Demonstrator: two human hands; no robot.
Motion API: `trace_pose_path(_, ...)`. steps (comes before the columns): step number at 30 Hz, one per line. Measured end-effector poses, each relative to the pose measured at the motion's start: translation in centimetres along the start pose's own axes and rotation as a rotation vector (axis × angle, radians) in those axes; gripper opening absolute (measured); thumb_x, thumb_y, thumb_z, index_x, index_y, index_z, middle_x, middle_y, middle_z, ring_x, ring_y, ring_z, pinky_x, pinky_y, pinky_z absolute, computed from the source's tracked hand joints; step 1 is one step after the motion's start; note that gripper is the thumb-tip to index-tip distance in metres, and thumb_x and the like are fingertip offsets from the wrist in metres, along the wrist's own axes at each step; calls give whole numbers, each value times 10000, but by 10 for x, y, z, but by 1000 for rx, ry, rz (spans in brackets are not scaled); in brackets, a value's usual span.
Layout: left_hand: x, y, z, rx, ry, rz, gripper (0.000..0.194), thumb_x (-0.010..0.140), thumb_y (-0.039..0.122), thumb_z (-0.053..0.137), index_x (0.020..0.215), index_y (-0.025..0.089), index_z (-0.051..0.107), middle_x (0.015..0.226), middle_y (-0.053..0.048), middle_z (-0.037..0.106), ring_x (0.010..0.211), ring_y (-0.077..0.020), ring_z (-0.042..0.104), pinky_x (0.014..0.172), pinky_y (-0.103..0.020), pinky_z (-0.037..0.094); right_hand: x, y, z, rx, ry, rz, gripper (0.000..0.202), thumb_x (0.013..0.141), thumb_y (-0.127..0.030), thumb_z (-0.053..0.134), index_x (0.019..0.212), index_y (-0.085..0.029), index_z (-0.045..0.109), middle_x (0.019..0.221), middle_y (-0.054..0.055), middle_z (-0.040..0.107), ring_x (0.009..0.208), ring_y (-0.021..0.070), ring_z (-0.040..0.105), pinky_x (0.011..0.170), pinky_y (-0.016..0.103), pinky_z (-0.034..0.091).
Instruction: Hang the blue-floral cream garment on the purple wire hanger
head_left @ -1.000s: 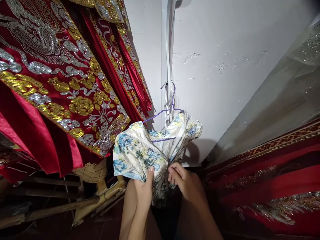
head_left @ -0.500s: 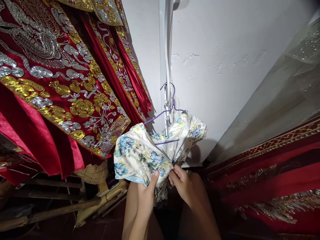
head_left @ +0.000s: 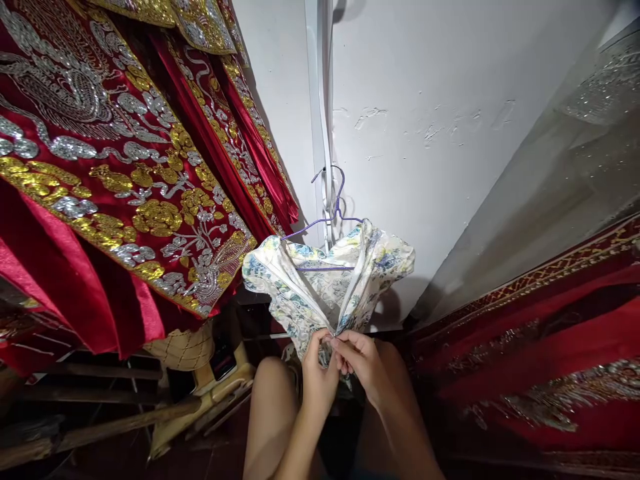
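A white dress with blue and yellow flowers hangs from a purple wire hanger. Its neck opening spreads in a V, with what looks like a zipper along the edges. At the bottom of that V, my left hand is closed, pinching the dress fabric. My right hand meets it there, fingers pinched at the same point; the small part between its fingertips is hidden.
A white metal strip on the white wall holds the hanger. Red garments with gold and silver sequins hang at left. Below them stand a yellowish chair and a woven hat-like item. More red cloth is at right.
My left hand has moved up and right from the dress's side to the base of the opening, beside my right hand. The neck opening faces me more squarely and lies wider.
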State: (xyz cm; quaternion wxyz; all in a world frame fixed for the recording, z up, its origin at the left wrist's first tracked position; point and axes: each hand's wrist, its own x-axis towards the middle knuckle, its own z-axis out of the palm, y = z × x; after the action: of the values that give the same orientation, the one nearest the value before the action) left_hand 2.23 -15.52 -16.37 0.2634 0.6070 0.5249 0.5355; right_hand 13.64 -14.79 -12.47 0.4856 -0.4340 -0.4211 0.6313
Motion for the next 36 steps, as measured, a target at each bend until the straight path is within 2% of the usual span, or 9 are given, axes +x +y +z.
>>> trace_pose_path(2, 2, 1, 4, -22, -59, -44, 39, 923, 229, 535, 919, 199, 561, 797, -12, 616, 754, -184, 597, 706, -282, 470, 1, -5, -2, -43, -58, 54, 418, 756, -573, 715, 659, -185, 593, 498, -14, 590, 374, 89, 422, 402, 238, 250)
trace_pose_path(8, 9, 13, -7, 216, -185, 102, 186, 965, 202, 449, 791, 206, 516, 810, -38, 596, 780, -196, 561, 724, -283, 415, 14, -36, -25, -140, -66, 153, 373, 699, -515, 753, 650, -173, 614, 419, -27, 556, 306, 70, 367, 363, 229, 189)
trace_pose_path(12, 12, 26, -17, 412, -329, 135, 195, 950, 128, 400, 826, 215, 522, 834, -46, 593, 769, -201, 566, 696, -276, 392, 34, -81, -26, -25, 2, -16, 350, 687, -491, 769, 672, -162, 653, 388, -61, 477, 314, 51, 307, 363, 228, 166)
trace_pose_path(16, 19, 29, -23, 514, -467, 138, 241, 877, 16, 397, 838, 220, 520, 849, -44, 601, 758, -194, 598, 639, -264, 357, 52, -131, -15, 122, 69, -211, 319, 663, -426, 821, 732, -141, 694, 455, -53, 501, 387, 55, 359, 386, 216, 240)
trace_pose_path(21, 37, 27, -31, 610, -592, 109, 262, 803, -26, 472, 878, 210, 557, 848, -42, 629, 744, -209, 615, 633, -279, 359, 53, -151, 3, 120, 117, -323, 302, 744, -423, 776, 828, -141, 709, 482, -41, 534, 401, 74, 392, 386, 220, 292)
trace_pose_path(24, 64, 48, -40, 374, -469, 185, 184, 890, 70, 527, 1000, 208, 580, 892, -36, 640, 810, -196, 627, 710, -278, 440, 45, -147, 11, 56, 99, -303, 256, 791, -415, 724, 821, -165, 678, 479, -45, 551, 398, 85, 425, 399, 221, 314)
trace_pose_path(28, 116, 96, -50, 82, -104, 424, 319, 998, 199, 502, 1316, 214, 525, 953, -34, 659, 826, -158, 627, 800, -287, 489, 37, -150, 14, -43, 91, -330, 226, 812, -394, 689, 759, -183, 627, 463, -51, 542, 400, 88, 425, 419, 226, 307)
trace_pose_path(33, 153, 134, -44, 189, -107, 671, 122, 991, 221, 546, 979, 179, 659, 916, -46, 679, 847, -166, 624, 784, -285, 486, 49, -143, 10, -220, 133, -430, 218, 833, -411, 653, 768, -209, 601, 467, -66, 485, 428, 108, 394, 445, 248, 304)
trace_pose_path(36, 158, 138, -48, 152, 142, 710, 107, 979, 212, 567, 938, 161, 651, 887, -32, 668, 858, -158, 620, 806, -282, 478, 63, -118, 5, -397, 215, -413, 230, 833, -423, 636, 727, -229, 572, 506, -46, 499, 461, 124, 393, 457, 261, 283)
